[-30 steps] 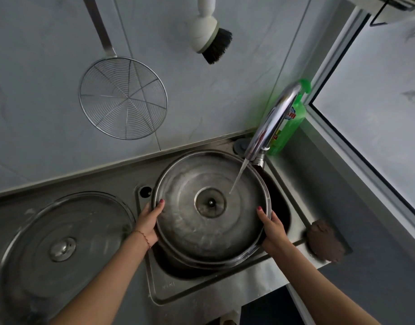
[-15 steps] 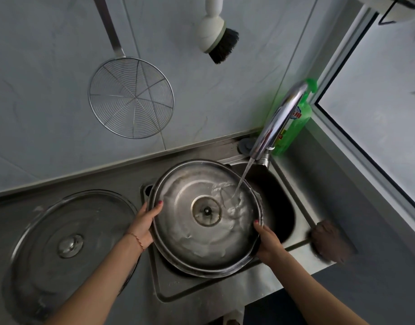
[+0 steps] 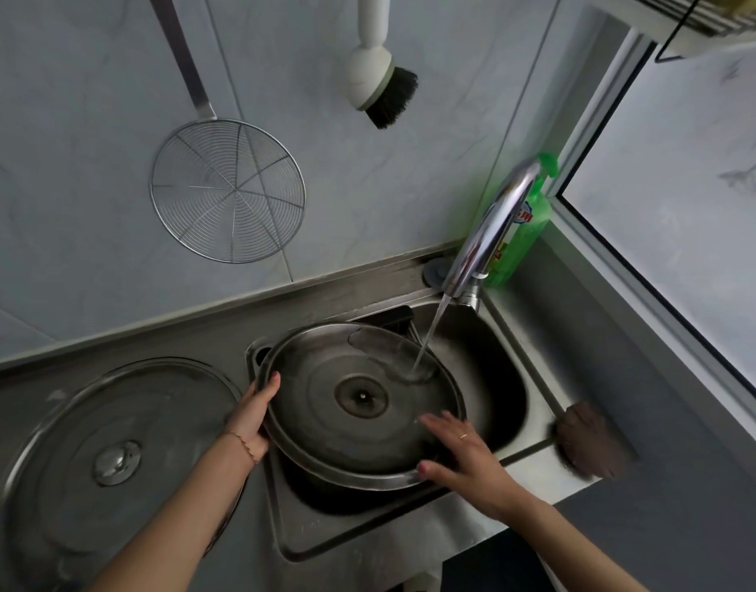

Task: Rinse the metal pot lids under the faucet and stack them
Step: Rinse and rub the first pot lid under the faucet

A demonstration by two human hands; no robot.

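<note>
Lid [image 3: 359, 403], head view: a wide metal disc held underside up over the sink [image 3: 534, 414], tilted so its far edge sits higher, with the water stream [image 3: 429, 335] from the faucet [image 3: 491, 224] landing on its far right part and spreading in a thin film. Left hand [image 3: 250, 416] grips the lid's left rim, thumb over the edge; right hand [image 3: 465, 452] lies flat and open on the near right part of the lid, fingers spread across the wet metal and clamped on nothing, which reads as rubbing the surface under the flow. Second lid [image 3: 111, 463] rests knob up on the steel counter [image 3: 38, 386] to the left, apart from the sink. Progress, as a judgement: rinsing of the held lid is under way and not finished; whether the counter lid has been rinsed cannot be told, and no stack of two exists yet. Writing: the green bottle [image 3: 523, 232] behind the faucet carries a label with one legible character, "用"; the rest is hidden by the spout or too blurred to read. No brand shows on either lid or the sink.
</note>
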